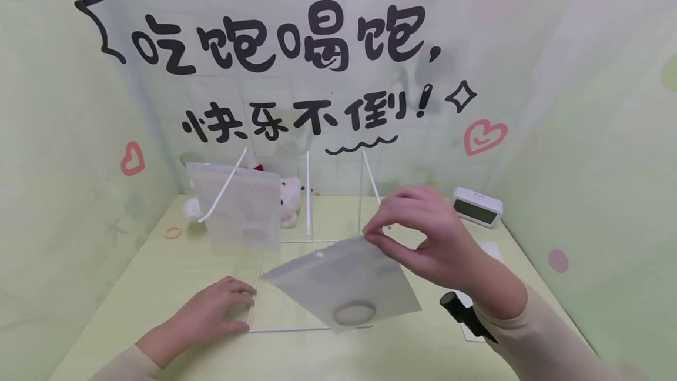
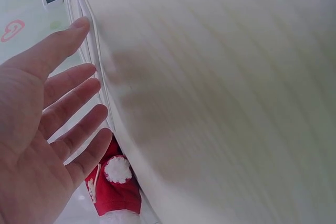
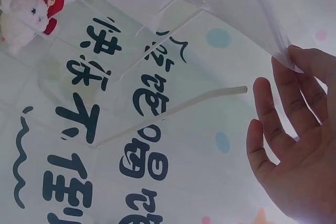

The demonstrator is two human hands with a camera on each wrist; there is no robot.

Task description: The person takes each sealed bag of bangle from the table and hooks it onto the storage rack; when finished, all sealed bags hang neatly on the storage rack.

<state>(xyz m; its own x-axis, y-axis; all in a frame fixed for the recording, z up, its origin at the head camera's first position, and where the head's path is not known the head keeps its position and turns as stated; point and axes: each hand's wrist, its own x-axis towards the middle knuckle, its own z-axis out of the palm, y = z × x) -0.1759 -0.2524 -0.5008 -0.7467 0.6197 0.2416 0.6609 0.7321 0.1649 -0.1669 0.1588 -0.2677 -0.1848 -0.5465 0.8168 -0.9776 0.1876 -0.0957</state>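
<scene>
My right hand [image 1: 428, 234] pinches a corner of a frosted clear plastic bag [image 1: 317, 287] between thumb and forefinger. The bag tilts above the base of a white wire rack [image 1: 296, 329], and a pale ring [image 1: 337, 314] shows through its lower part. A small hang hole is near the bag's top edge. In the right wrist view, a rack prong [image 3: 199, 98] points toward my other fingers, apart from the bag. My left hand [image 1: 211, 313] lies at the base's left side, its fingers [image 2: 79, 119] extended by the wire. A second frosted bag [image 1: 243, 210] hangs on the left prong.
Behind the rack sits a white plush toy [image 1: 290, 201] in red clothing. A white digital clock [image 1: 477, 207] stands at the back right. A pinkish ring [image 1: 173, 232] lies at left on the table. Near my right forearm are a black cylindrical object [image 1: 465, 313] and white paper [image 1: 492, 250].
</scene>
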